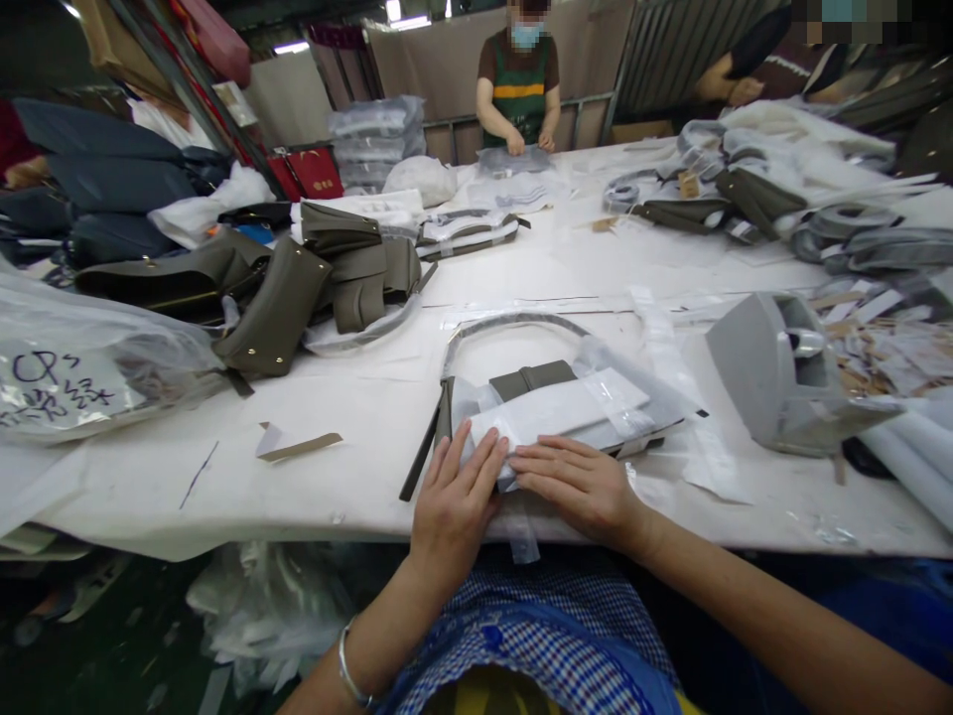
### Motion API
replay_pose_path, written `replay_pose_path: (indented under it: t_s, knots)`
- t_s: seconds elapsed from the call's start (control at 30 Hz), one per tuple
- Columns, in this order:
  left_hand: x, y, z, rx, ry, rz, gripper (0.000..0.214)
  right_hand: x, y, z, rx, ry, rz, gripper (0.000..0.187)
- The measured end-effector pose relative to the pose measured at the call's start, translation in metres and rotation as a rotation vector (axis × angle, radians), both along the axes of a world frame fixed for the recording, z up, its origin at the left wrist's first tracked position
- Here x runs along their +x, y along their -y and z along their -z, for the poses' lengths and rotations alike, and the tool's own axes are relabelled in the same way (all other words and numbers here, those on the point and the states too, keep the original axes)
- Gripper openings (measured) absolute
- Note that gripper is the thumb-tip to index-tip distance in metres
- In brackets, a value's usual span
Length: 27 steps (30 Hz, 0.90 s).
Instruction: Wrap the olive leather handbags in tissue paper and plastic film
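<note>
Touching white wrapping [570,407]: left fingers [485,465], right fingers [558,465] outstretched.

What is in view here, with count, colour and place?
bag: 1, olive, white wrapping on it, front middle
strap: 1, grey, arched behind the bag
card: 1, brown, white, left of the bag
tape dispenser: 1, grey, right of the bag
scraps: many, brown, white, far right
other bags: several, olive, left
sack: 1, clear, far left
navy bags: several, navy, back left
red bag: 1, red, back left
wrapped stack: 1, grey, back left
pile: 1, olive and grey, back right
table: 1, white, middle
plastic: heap, clear, below the table
people: at least 2, dark clothing, back
bangle: 1, silver, left wrist
left hand: 1, bare, on the bag
right hand: 1, bare, on the bag
</note>
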State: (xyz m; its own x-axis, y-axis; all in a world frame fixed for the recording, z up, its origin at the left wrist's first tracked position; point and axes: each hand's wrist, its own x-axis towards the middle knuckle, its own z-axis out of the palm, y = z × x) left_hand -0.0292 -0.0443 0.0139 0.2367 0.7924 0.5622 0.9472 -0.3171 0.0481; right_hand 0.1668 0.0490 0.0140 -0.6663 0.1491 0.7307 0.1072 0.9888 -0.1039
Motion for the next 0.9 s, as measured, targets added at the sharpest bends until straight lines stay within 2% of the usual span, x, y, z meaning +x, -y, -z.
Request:
replay_pose_path:
  t_s: [0.07,0.17,0.33,0.5,0.6,0.73,0.9]
  knots:
    - [0.007,0.004,-0.003,-0.003,-0.083,-0.044,0.049,0.000,-0.002,0.001,-0.011,-0.012,-0.016,0.019]
    - [0.008,0.005,-0.001,-0.016,-0.136,-0.010,0.048,0.004,-0.002,0.000,-0.032,-0.008,-0.035,0.021]
    - [-0.004,0.002,0.010,-0.028,-0.056,0.088,0.048,0.026,0.017,-0.003,-0.059,0.138,-0.120,0.030]
    - [-0.001,0.001,0.011,0.000,-0.009,0.070,0.055,0.029,0.038,0.008,-0.083,0.332,-0.126,0.039]
    - [-0.001,0.001,0.011,0.012,-0.018,0.063,0.056,0.014,0.039,0.012,-0.060,0.297,-0.097,0.034]
    - [-0.003,0.000,0.012,0.022,-0.039,0.071,0.055,-0.003,0.035,0.012,-0.032,0.139,-0.073,0.018]
    - [-0.005,-0.001,0.015,0.034,-0.064,0.078,0.054,0.002,0.038,0.018,-0.022,0.075,-0.086,0.015]
